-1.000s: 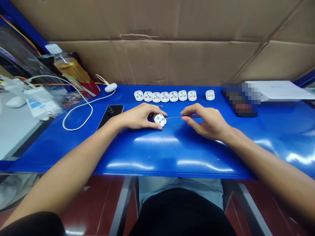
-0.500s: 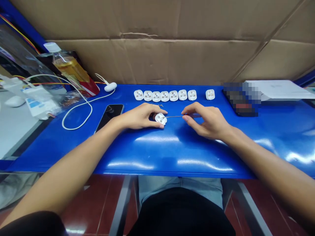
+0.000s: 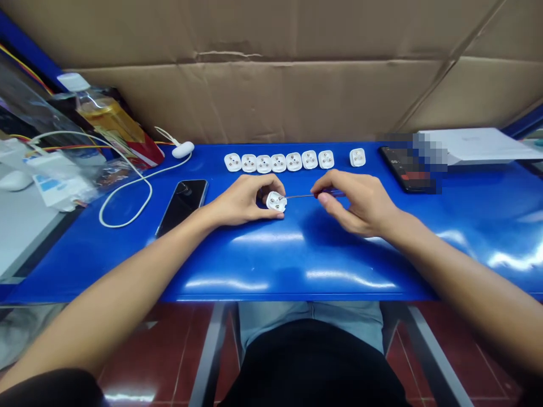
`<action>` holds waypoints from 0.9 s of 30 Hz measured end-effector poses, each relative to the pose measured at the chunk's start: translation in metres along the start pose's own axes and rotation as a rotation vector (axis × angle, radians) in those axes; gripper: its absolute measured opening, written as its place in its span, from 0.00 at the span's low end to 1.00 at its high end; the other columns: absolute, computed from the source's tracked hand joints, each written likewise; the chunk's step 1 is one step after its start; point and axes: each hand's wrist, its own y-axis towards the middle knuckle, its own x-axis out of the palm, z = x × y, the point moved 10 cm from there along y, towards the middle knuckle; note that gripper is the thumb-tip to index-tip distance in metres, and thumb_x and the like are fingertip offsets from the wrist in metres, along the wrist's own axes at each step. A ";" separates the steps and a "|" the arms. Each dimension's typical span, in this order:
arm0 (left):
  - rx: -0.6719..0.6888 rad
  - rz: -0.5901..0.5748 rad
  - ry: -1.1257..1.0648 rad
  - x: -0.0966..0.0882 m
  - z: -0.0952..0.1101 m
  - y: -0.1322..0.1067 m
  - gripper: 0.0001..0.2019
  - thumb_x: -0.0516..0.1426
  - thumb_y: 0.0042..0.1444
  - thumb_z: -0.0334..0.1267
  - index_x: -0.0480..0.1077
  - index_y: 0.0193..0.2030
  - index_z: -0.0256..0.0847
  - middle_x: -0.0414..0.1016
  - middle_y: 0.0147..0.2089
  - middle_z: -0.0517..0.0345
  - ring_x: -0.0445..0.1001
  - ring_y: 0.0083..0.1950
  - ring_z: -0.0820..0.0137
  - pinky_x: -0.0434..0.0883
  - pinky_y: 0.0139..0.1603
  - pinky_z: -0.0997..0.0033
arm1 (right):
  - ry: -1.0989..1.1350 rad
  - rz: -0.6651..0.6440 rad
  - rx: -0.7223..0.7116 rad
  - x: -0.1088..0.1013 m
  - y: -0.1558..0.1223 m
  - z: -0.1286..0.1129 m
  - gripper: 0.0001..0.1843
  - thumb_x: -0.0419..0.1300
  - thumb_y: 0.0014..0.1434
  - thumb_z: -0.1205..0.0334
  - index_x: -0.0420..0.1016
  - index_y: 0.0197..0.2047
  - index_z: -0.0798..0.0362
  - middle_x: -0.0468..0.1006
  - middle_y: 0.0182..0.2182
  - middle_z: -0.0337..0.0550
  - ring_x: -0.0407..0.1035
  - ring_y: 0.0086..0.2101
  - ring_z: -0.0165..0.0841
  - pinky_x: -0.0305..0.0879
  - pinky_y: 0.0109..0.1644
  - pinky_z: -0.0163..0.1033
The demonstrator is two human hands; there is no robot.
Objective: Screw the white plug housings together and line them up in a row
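Note:
My left hand (image 3: 250, 200) pinches a small white plug housing (image 3: 276, 203) between thumb and fingers, its inner side with metal terminals facing up. My right hand (image 3: 356, 202) grips the handle of a thin screwdriver (image 3: 299, 196), its shaft pointing left. The screwdriver's tip meets the right side of the held plug housing at a metal part. Most of the handle is hidden by my right fingers. Behind both hands, a row of similar white plug housings (image 3: 278, 163) lies on the blue tabletop (image 3: 254, 265), with a single plug housing (image 3: 357, 157) apart at its right.
On the left lie a phone (image 3: 182, 204), a looped white cable (image 3: 127, 223) and a leaning drink bottle (image 3: 112, 121). A second phone (image 3: 401, 169) and a white box (image 3: 475, 146) are at the back right. Brown cardboard (image 3: 271, 102) stands behind the table.
The held plug housing has turned slightly, and my left fingers have curled more around it. The screwdriver tip stays at the plug housing. The whole view has shifted a little.

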 end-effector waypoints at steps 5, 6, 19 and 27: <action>0.039 0.033 0.028 0.001 0.007 0.001 0.20 0.73 0.54 0.50 0.79 0.47 0.39 0.82 0.41 0.57 0.77 0.39 0.68 0.70 0.40 0.70 | -0.005 0.014 0.016 -0.005 0.002 -0.001 0.06 0.57 0.64 0.69 0.69 0.43 0.48 0.81 0.33 0.39 0.75 0.29 0.34 0.66 0.34 0.38; 0.042 0.040 0.024 0.001 0.008 0.001 0.20 0.73 0.54 0.49 0.79 0.47 0.39 0.82 0.41 0.57 0.77 0.39 0.68 0.70 0.40 0.69 | -0.018 0.015 0.026 -0.005 0.002 -0.001 0.06 0.57 0.64 0.68 0.69 0.43 0.48 0.81 0.32 0.39 0.75 0.28 0.34 0.65 0.33 0.38; 0.047 0.014 0.033 0.006 0.007 0.001 0.21 0.72 0.55 0.52 0.80 0.49 0.40 0.84 0.44 0.54 0.80 0.43 0.65 0.73 0.42 0.69 | 0.037 0.004 0.077 -0.004 0.000 0.001 0.08 0.59 0.67 0.65 0.68 0.49 0.48 0.83 0.39 0.42 0.79 0.35 0.36 0.71 0.37 0.39; 0.065 0.012 0.063 0.006 0.008 0.001 0.22 0.72 0.56 0.54 0.81 0.48 0.40 0.84 0.45 0.54 0.80 0.43 0.65 0.72 0.43 0.69 | -0.055 0.017 0.092 -0.004 0.000 0.005 0.04 0.58 0.71 0.59 0.71 0.44 0.48 0.81 0.33 0.40 0.76 0.29 0.35 0.66 0.32 0.39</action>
